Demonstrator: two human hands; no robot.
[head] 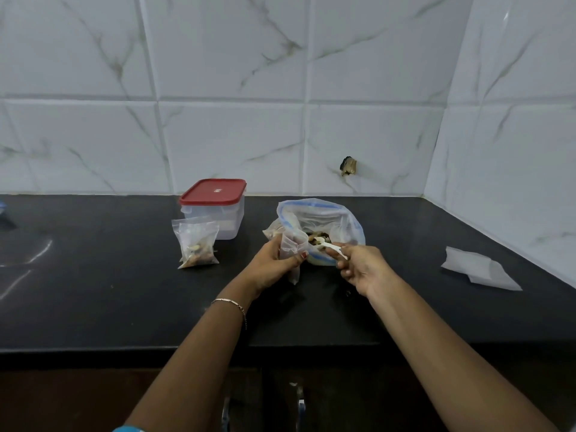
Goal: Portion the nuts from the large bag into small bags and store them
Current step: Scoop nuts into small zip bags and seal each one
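Note:
A large clear bag (pixel 324 215) with a blue zip rim stands open on the black counter (pixel 93 291), nuts visible inside. My left hand (pixel 274 265) grips a small clear bag (pixel 290 244) held open just left of the large bag's mouth. My right hand (pixel 358 268) pinches a white plastic spoon (pixel 327 244) whose bowl lies in the large bag's mouth, loaded with nuts. A filled small bag (pixel 196 243) stands upright to the left, in front of the container.
A clear container with a red lid (pixel 215 202) stands near the tiled wall. White folded paper (pixel 480 268) lies at the right by the side wall. A blue object (pixel 2 210) shows at the far left edge. Cabinet handles (pixel 299 403) are below the counter front.

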